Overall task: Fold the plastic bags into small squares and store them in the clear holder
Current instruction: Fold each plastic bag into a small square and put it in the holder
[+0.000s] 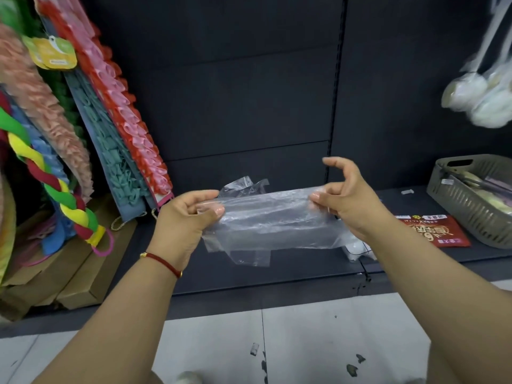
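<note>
A clear plastic bag (273,220) is stretched flat in the air between my two hands, in front of a dark shelf. My left hand (185,220) pinches its left end between thumb and fingers; a red cord bracelet sits on that wrist. My right hand (345,196) pinches the right end with thumb and lower fingers, while its index finger curls free above. The bag's handles stick up at the top left and hang at the bottom. No clear holder shows in this view.
A dark shelf board (291,270) runs below the bag. On it lie a red packet (440,231) and a grey slotted basket (476,200) at the right. Colourful mats (116,128) and cardboard boxes (77,281) lean at the left. Wrapped ladles (479,98) hang top right.
</note>
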`<state>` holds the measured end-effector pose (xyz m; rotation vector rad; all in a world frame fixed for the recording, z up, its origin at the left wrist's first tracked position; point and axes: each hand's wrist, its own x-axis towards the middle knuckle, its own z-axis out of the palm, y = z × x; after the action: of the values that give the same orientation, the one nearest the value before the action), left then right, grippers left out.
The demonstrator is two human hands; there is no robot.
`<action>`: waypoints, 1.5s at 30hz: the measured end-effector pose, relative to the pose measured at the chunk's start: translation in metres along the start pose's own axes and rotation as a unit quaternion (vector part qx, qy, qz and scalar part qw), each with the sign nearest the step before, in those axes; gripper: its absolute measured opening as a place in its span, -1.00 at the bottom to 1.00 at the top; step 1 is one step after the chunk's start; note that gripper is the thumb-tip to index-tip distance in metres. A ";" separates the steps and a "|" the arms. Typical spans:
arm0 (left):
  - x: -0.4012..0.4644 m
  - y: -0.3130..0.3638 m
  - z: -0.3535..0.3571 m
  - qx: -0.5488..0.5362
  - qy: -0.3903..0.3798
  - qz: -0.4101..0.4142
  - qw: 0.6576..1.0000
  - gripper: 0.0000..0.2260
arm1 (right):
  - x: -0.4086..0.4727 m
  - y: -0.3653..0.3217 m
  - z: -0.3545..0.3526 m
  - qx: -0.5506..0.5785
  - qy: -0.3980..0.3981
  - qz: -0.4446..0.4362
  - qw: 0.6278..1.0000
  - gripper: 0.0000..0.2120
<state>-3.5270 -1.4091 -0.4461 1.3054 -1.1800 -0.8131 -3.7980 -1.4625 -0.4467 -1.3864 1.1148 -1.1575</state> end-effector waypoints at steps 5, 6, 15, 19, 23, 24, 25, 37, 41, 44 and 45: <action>0.003 -0.001 -0.008 0.043 0.022 -0.001 0.999 -0.77 | -0.001 0.000 -0.003 -0.046 -0.016 -0.027 0.998 -0.70; 0.003 -0.001 -0.009 0.056 0.025 0.001 0.998 -0.78 | -0.001 0.000 -0.003 -0.055 -0.014 -0.024 0.998 -0.71; 0.006 -0.003 -0.010 0.190 0.052 0.051 0.979 -0.91 | 0.000 -0.001 0.003 -0.181 0.041 -0.044 0.982 -0.87; 0.008 0.002 -0.014 0.152 0.020 0.063 0.986 -0.86 | 0.001 -0.004 0.001 -0.192 0.024 -0.054 0.980 -0.86; 0.002 0.006 -0.007 0.040 -0.014 0.072 0.997 -0.80 | -0.002 -0.007 0.003 -0.121 -0.007 -0.032 0.992 -0.85; 0.000 0.006 -0.004 0.042 -0.003 0.086 0.995 -0.79 | -0.004 -0.007 0.005 -0.120 0.002 -0.033 0.992 -0.83; -0.002 0.006 0.001 0.064 0.013 0.105 0.992 -0.80 | -0.006 -0.007 0.008 -0.131 0.016 -0.042 0.990 -0.83; -0.003 0.006 0.010 0.100 0.114 0.144 0.978 -0.68 | -0.011 -0.009 0.013 -0.162 0.092 -0.131 0.974 -0.83; 0.001 0.004 0.007 0.107 0.132 0.093 0.981 -0.57 | -0.013 -0.009 0.010 -0.104 0.007 -0.116 0.988 -0.47; 0.004 0.004 0.004 0.101 0.145 0.059 0.982 -0.54 | -0.012 -0.006 0.007 -0.055 -0.088 -0.078 0.992 -0.49; 0.006 0.003 0.002 0.095 0.144 0.047 0.984 -0.53 | -0.012 -0.005 0.007 -0.041 -0.099 -0.071 0.992 -0.58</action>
<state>-3.5278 -1.4155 -0.4426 1.4561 -1.0956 -0.4322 -3.7921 -1.4497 -0.4432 -1.6296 0.9441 -1.0563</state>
